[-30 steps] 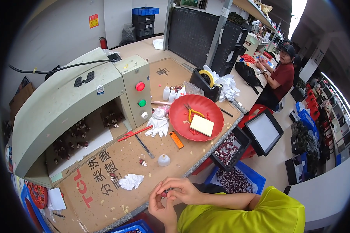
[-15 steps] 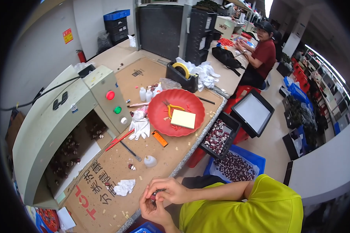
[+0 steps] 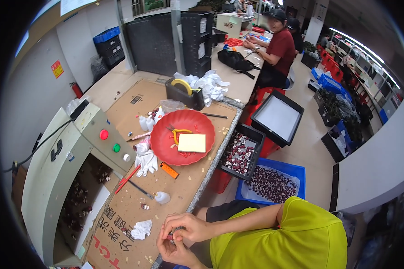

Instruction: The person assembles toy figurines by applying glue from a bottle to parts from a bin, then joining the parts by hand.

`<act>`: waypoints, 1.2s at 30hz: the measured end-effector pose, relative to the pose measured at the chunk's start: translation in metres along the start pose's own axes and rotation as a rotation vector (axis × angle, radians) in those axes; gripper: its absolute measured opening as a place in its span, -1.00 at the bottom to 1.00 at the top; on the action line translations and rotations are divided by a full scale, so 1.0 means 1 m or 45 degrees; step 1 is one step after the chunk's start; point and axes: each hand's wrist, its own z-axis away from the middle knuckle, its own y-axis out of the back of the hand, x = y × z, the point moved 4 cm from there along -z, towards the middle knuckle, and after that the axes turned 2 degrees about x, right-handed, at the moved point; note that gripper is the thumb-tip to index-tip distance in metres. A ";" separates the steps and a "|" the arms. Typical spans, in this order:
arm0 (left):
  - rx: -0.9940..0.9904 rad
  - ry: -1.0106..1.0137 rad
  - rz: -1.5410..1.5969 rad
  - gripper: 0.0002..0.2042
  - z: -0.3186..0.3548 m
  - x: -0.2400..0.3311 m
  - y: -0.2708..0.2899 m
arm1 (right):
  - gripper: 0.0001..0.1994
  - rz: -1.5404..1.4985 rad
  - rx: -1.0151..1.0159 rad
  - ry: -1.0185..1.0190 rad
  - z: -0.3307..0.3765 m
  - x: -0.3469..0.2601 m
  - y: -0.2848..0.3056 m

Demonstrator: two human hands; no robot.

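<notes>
Near the table's front edge, my right hand (image 3: 187, 227) and my left hand (image 3: 171, 250) are held together. Their curled fingers close round a small dark red and grey piece (image 3: 170, 236), partly hidden, whose kind I cannot make out. A crumpled white cloth (image 3: 141, 229) lies beside them on the cardboard sheet (image 3: 173, 197). Farther back are a small white squeeze bottle (image 3: 162, 197), a little dark red and white piece (image 3: 145, 206), a dark flat tool (image 3: 141, 189) and an orange-handled cutter (image 3: 169, 170).
A red bowl (image 3: 159, 150) holds yellow-handled pliers (image 3: 180, 131) and a pale yellow pad (image 3: 192, 143). At left stands a beige machine (image 3: 45, 179) with buttons. Right of the table, a black tray (image 3: 223, 170) and a blue crate (image 3: 302, 172) hold dark red pieces. A co-worker (image 3: 280, 49) sits farther back.
The view has shifted, so the table and its things appear farther left and the bowl slightly lower. Both hands stay together round the small piece, their fingers slightly moved.
</notes>
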 end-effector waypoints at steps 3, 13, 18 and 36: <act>0.021 -0.054 -0.117 -0.57 0.000 0.009 -0.001 | -0.76 -0.057 -0.016 -0.014 0.000 -0.002 0.000; -0.015 0.030 0.105 -0.57 0.013 -0.004 -0.007 | -0.74 -0.047 -0.046 -0.069 0.016 0.002 0.005; -0.030 -0.043 0.082 -0.55 0.016 -0.001 0.001 | -0.71 0.038 -0.042 -0.031 0.015 -0.003 0.003; -0.091 -0.125 -0.011 -0.58 0.006 -0.007 0.003 | -0.72 -0.131 -0.010 -0.092 0.015 0.024 0.000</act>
